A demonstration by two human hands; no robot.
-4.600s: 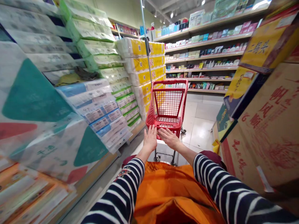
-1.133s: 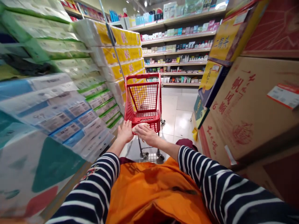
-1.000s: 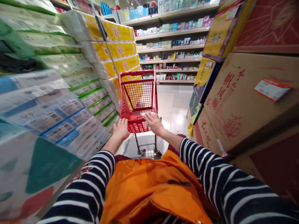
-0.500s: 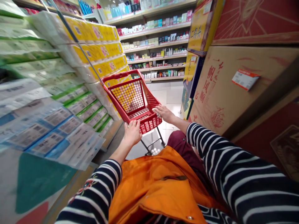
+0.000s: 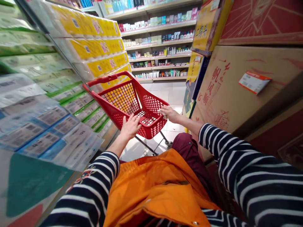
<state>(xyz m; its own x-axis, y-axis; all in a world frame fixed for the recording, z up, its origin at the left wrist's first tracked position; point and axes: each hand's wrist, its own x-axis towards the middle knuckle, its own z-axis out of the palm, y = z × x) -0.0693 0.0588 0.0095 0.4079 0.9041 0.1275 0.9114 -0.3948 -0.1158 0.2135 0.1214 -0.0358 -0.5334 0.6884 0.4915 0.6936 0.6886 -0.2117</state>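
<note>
A red plastic shopping cart stands in front of me, turned at an angle, its basket showing no goods inside. My left hand is at the cart's near left rim with fingers apart; whether it touches the rim is hard to tell. At the right rim, my right hand is closed on a small whitish cloth, mostly covered by the fingers and pressed against the cart's edge. The cart's push handle points to the far left, away from my hands.
Yellow-banded paper packs and green and blue-white packs are stacked on the left. Large cartons rise close on the right, one with a price tag. Shelves of small goods line the back, beyond pale floor tiles.
The cart has turned, its handle end swinging left and its basket coming nearer. My left hand has shifted slightly left with fingers more spread; my right hand stays at the right rim.
</note>
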